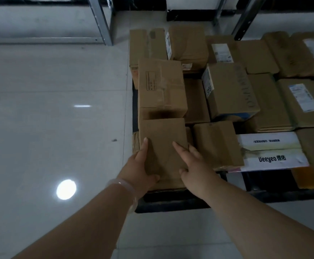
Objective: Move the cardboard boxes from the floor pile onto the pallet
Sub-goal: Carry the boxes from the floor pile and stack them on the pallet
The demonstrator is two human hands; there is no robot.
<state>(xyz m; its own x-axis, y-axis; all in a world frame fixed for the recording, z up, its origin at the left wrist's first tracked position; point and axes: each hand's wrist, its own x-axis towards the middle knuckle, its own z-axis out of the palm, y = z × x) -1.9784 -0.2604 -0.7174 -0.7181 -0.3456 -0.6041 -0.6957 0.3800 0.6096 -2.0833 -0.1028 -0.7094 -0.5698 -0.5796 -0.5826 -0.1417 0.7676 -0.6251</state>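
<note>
Floor: we look down on glossy pale tiles with a round glare of light.
Pallet: black, to our right, crowded with brown cardboard boxes.
Small box: plain brown, at the pallet's near left corner, touching a taller box behind it.
Left hand: grips the small box's left side, thumb curled on the near edge; a pale bracelet circles the wrist.
Right hand: clasps the right side, forefinger straight across the top.
Hands: apart, the small box between them.
</note>
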